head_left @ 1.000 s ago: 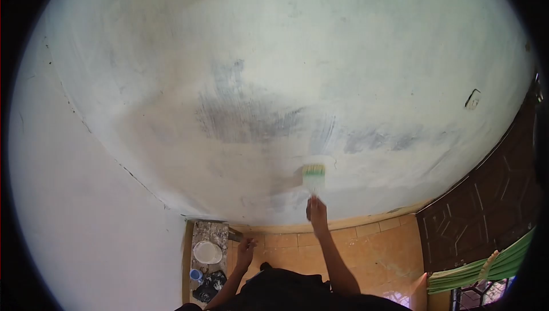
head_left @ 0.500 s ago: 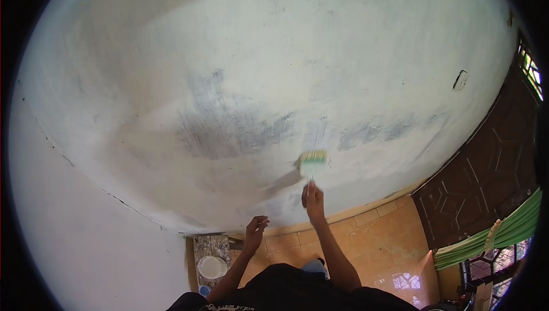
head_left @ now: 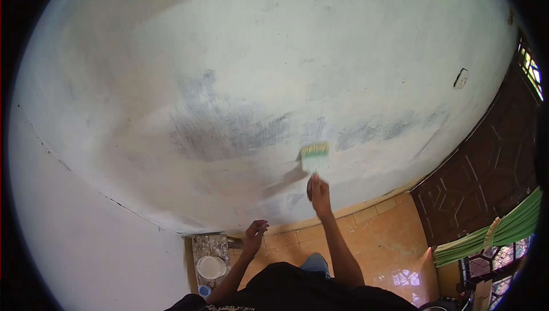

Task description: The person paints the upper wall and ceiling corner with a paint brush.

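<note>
A wide brush (head_left: 315,152) with yellowish bristles and a green and white body is up against the pale wall (head_left: 240,53), at the lower middle. Its handle is in my right hand (head_left: 319,192), whose fingers are wrapped round it. Dark grey patches mark the wall to the left and right of the brush. My left hand (head_left: 255,235) hangs lower and to the left, in front of the wall's foot, with its fingers bent and apart and nothing in it.
At the lower left a stained table (head_left: 219,246) bears a round white container (head_left: 211,267) and a blue cup (head_left: 204,291). A dark panelled door (head_left: 474,156) and a green curtain (head_left: 494,236) are at the right, above orange floor tiles (head_left: 372,248).
My right hand and the brush have moved slightly up and to the right. My left hand has hardly moved. The view has shifted a little.
</note>
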### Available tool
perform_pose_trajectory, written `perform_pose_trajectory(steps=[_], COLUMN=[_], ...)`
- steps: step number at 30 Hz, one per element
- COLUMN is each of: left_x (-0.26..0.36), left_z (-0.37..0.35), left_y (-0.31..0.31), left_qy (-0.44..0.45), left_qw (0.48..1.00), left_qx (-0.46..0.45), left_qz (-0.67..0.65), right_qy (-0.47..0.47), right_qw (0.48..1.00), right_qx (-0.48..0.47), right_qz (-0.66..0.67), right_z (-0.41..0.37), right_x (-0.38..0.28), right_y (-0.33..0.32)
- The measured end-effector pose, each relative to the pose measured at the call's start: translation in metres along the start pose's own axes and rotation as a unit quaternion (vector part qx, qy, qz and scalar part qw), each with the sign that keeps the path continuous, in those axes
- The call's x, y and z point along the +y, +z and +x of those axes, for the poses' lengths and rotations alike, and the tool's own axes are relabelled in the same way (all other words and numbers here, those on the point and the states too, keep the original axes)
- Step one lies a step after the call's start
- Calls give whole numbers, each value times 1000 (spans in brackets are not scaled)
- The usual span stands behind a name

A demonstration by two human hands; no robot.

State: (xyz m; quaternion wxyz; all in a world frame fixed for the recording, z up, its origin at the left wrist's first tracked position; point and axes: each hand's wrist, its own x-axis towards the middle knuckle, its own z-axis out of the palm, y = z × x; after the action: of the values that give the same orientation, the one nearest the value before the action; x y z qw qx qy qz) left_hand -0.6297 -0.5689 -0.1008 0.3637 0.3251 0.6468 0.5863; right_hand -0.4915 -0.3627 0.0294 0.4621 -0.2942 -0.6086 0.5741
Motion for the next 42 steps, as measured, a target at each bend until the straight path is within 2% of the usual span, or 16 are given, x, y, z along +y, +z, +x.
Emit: perform_pose_trajectory(steps=[1,5,9,12,15,18,21,24,26,29,31,34,35,37,39,42], left_x=[3,4,21,33,42,44,44,46,54,62,73,78,78,73,75,86], left_z=[-1,-1,1,11,17,14,19,11,15,24,28,29,30,32,27,27], left_y=[2,9,19,29,34,40,45,54,68,89,104,120,123,130,136,146], left_qy=[-13,-48,-49,-23,-4,-2,2,-19,-29,-14,-16,-10,-6,-10,-20,-23], left_qw=[1000,999,999,999,999,999,999,999,999,999,999,999,998,998,998,998], left_qx=[6,17,-9,-34,-35,-17,6,6,-12,-29,-17,3,7,17,19,14], left_qz=[-7,-5,-20,-15,-15,-33,-42,-28,-24,-19,-30,-53,-60,-67,-65,-57], right_qy=[8,162,-23,22,-1,79,152,-25,-23,52,-27,55,125,126,26,-7], right_qw=[996,984,998,998,1000,993,986,999,998,993,998,996,992,990,997,992], right_qx=[13,22,0,17,6,47,16,19,-6,-36,-39,-8,-2,-20,-47,-78], right_qz=[-90,69,52,57,-5,-72,69,16,57,103,38,-66,-12,61,58,94], right_z=[-19,-67,-5,27,22,-34,-52,-8,18,40,33,-16,-32,-30,-1,47], right_x=[32,17,-96,-122,-35,50,15,-72,-103,-91,-30,40,38,9,-44,-96], right_y=[-7,-5,-11,-18,-34,-42,-45,-54,-66,-82,-90,-98,-96,-95,-95,-100])
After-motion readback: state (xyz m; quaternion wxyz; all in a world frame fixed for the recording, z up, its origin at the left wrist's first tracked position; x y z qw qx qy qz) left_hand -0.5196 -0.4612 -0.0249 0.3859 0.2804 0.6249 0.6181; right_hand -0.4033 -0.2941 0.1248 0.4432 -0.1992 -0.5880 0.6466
